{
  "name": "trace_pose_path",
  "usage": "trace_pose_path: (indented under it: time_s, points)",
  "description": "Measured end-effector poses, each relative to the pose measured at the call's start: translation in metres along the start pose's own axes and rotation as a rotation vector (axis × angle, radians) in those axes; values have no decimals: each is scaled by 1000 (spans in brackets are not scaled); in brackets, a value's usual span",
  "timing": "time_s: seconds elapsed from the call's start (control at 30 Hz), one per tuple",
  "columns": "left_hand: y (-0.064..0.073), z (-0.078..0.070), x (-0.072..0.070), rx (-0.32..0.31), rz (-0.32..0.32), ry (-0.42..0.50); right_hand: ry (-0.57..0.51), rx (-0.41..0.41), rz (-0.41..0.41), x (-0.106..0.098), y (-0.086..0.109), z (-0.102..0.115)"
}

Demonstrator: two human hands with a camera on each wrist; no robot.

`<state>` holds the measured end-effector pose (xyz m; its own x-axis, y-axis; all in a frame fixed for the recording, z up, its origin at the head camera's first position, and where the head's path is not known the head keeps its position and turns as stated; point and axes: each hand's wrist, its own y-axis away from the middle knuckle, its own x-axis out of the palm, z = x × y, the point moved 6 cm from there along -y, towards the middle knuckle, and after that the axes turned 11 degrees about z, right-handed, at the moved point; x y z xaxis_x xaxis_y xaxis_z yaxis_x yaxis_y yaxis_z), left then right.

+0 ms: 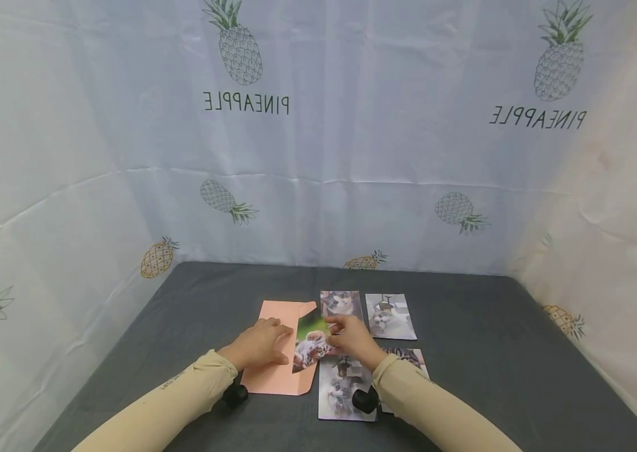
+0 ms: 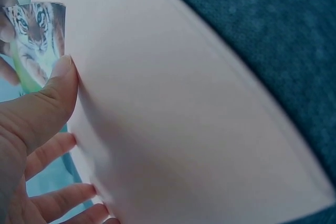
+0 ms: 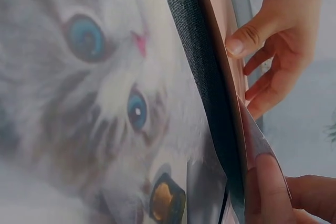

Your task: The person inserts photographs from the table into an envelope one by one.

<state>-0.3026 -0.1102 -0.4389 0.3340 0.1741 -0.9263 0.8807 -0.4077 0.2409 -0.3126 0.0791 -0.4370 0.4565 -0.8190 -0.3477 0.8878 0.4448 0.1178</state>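
Observation:
A pink envelope (image 1: 279, 312) lies on the dark table with its flap side to the right. My left hand (image 1: 261, 343) rests on it, fingers spread; in the left wrist view the thumb (image 2: 62, 80) touches the envelope's edge. With thumb and fingers, my right hand (image 1: 350, 338) pinches a tiger photo (image 1: 310, 345) by its right side. The photo is tilted and slightly bent, its left edge at the envelope's opening. How far it reaches inside is hidden. A cat photo (image 1: 334, 392) lies below the right hand, and another cat photo (image 1: 341, 302) beyond it.
Further right lies a cat photo (image 1: 391, 317), with one more photo (image 1: 409, 356) partly under the right forearm. A black wrist camera (image 1: 365, 400) hangs over the nearest cat photo. White pineapple-print curtains (image 1: 318, 220) surround the table (image 1: 482, 351) at the back and sides.

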Motion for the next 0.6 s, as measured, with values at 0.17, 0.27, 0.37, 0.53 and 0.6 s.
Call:
trace_pose_path:
  time_s: [0.17, 0.27, 0.37, 0.53, 0.6]
  points:
    - [-3, 2, 1, -10, 7, 8, 18, 3, -12, 2, -3, 2]
    - [-4, 3, 1, -18, 17, 5, 21, 2, -10, 5, -5, 3]
    - [-4, 3, 0, -21, 25, 8, 36, 1, -6, 9, -6, 6]
    - [-4, 3, -1, -6, 26, 8, 75, -4, -5, 16, -8, 11]
    - [-3, 2, -1, 4, 22, 12, 76, -6, -3, 20, -8, 12]
